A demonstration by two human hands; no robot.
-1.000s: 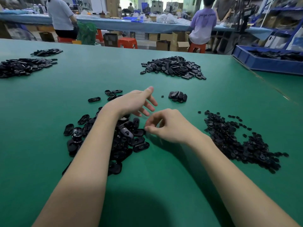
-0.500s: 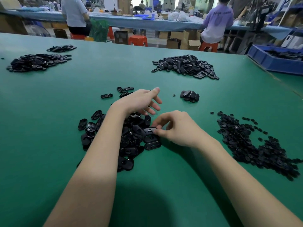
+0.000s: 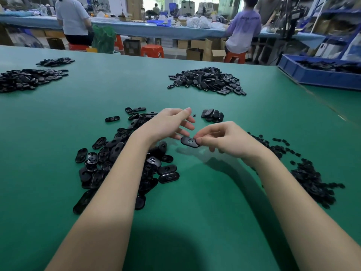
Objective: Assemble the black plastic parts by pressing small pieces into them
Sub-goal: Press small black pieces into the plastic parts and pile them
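My right hand (image 3: pixel 224 139) pinches one end of a black oval plastic part (image 3: pixel 189 141) and holds it a little above the green table (image 3: pixel 195 202). My left hand (image 3: pixel 170 124) hovers just left of that part with its fingers spread and relaxed, holding nothing. Under my left forearm lies a pile of black oval parts (image 3: pixel 121 163). A spread of small black pieces (image 3: pixel 308 173) lies to the right of my right arm.
A small cluster of parts (image 3: pixel 213 115) sits just beyond my hands. Bigger heaps lie at the far centre (image 3: pixel 207 80) and the far left (image 3: pixel 29 78). A blue bin (image 3: pixel 320 75) stands at the right edge. People sit at a far bench.
My right hand has taken one oval part from the edge of the pile and lifted it to the right, off the table. My left hand stayed above the pile, fingers spread.
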